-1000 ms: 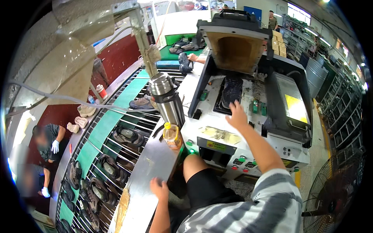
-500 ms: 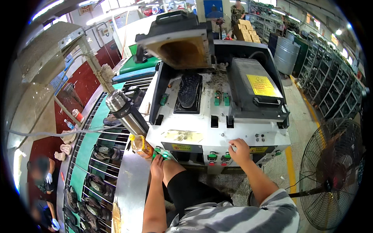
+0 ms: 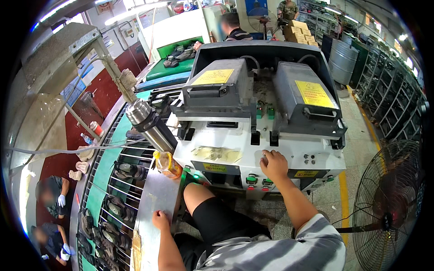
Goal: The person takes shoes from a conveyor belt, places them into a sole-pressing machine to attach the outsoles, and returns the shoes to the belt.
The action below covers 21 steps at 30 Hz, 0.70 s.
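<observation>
My right hand (image 3: 274,163) is on the white front panel of a two-lidded machine (image 3: 216,141), its fingers curled in at a small switch that they mostly cover. Below that hand are green and red push buttons (image 3: 252,179). My left hand (image 3: 161,220) is curled closed by the edge of a metal side table (image 3: 153,198); nothing shows in it. The machine's left lid (image 3: 219,86), grey with a yellow label, is down and hides the shoe beneath. Its right lid (image 3: 307,90) is down too.
A steel thermos (image 3: 151,126) and a yellow-capped bottle (image 3: 167,165) stand left of the machine. Several shoes (image 3: 116,207) lie on a rack beside a green belt. A floor fan (image 3: 386,207) is at right. Co-workers (image 3: 53,198) are at left; another person (image 3: 236,29) is behind the machine.
The raised left lid has come down over the dark shoe. My left hand has left the green button and drawn back to the side table. My right hand has moved onto the switch.
</observation>
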### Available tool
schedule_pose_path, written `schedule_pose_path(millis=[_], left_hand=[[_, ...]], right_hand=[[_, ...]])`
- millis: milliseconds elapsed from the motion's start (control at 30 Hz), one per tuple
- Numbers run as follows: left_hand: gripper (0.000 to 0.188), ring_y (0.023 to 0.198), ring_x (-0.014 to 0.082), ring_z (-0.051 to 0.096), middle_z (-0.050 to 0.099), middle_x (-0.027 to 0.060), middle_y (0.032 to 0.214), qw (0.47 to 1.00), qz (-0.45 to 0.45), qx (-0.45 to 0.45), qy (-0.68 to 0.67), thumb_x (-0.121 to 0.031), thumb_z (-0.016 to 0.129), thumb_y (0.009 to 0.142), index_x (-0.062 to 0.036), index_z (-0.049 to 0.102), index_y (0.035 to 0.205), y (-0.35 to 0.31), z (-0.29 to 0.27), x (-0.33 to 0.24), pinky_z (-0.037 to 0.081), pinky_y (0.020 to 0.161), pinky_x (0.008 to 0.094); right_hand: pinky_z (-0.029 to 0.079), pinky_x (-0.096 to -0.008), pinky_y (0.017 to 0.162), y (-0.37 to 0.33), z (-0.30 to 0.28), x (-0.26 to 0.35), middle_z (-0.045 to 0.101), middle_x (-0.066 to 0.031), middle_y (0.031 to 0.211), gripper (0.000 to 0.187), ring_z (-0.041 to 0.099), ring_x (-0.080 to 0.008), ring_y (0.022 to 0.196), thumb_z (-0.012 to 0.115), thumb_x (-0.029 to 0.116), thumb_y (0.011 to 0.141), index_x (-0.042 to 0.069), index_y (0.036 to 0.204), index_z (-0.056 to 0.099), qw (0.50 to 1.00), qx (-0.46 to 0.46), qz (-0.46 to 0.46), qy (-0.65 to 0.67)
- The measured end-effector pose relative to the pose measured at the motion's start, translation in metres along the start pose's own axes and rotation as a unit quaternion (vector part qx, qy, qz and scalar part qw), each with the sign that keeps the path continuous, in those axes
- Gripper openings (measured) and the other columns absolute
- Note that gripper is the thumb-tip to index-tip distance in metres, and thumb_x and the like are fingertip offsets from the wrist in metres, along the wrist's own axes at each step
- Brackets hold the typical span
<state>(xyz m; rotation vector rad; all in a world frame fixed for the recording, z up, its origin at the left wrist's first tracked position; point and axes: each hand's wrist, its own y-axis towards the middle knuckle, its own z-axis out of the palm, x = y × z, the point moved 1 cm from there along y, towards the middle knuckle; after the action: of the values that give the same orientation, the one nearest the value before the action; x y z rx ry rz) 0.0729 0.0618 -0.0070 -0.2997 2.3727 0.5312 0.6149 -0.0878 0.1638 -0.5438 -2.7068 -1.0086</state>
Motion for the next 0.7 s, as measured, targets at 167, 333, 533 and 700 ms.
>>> schedule_pose_path(millis=[167, 333, 533, 700], left_hand=[[0.017, 0.07, 0.0347, 0.065, 0.068, 0.0155, 0.075, 0.996, 0.029, 0.002, 0.08, -0.02, 0.059, 0.08, -0.0058, 0.068, 0.081, 0.002, 0.003, 0.0, 0.05, 0.065, 0.0442], [0.017, 0.07, 0.0353, 0.064, 0.068, 0.0162, 0.076, 0.999, 0.014, 0.003, 0.04, -0.019, 0.058, 0.08, -0.005, 0.068, 0.08, 0.001, 0.003, 0.004, 0.05, 0.066, 0.0452], [0.017, 0.069, 0.0352, 0.064, 0.067, 0.0176, 0.075, 0.999, 0.015, 0.002, 0.045, -0.018, 0.057, 0.08, -0.0037, 0.068, 0.079, 0.001, 0.002, 0.001, 0.05, 0.066, 0.0445], [0.018, 0.069, 0.036, 0.063, 0.066, 0.0185, 0.073, 0.998, 0.013, -0.005, 0.065, -0.018, 0.056, 0.08, -0.0037, 0.067, 0.078, 0.002, 0.006, 0.014, 0.049, 0.064, 0.0449]], right_hand=[[0.049, -0.0401, 0.067, 0.0, 0.004, 0.0, 0.06, -0.0072, 0.079, 0.028, 0.06, -0.0266, 0.074, 0.066, 0.021, 0.075, 0.01, 0.102, 0.067, 1.0, -0.003, 0.001, -0.002], [0.049, -0.0404, 0.068, 0.002, 0.0, 0.001, 0.061, -0.0076, 0.079, 0.028, 0.06, -0.0279, 0.074, 0.067, 0.021, 0.076, 0.01, 0.102, 0.067, 1.0, -0.001, 0.001, 0.004], [0.05, -0.0414, 0.068, 0.004, -0.005, 0.001, 0.062, -0.0086, 0.08, 0.028, 0.062, -0.0293, 0.076, 0.067, 0.022, 0.076, 0.009, 0.101, 0.067, 0.999, 0.031, 0.021, 0.018], [0.051, -0.0419, 0.065, 0.007, -0.009, 0.005, 0.062, -0.0093, 0.08, 0.028, 0.062, -0.0297, 0.075, 0.067, 0.021, 0.076, 0.009, 0.101, 0.067, 0.999, 0.037, 0.017, 0.024]])
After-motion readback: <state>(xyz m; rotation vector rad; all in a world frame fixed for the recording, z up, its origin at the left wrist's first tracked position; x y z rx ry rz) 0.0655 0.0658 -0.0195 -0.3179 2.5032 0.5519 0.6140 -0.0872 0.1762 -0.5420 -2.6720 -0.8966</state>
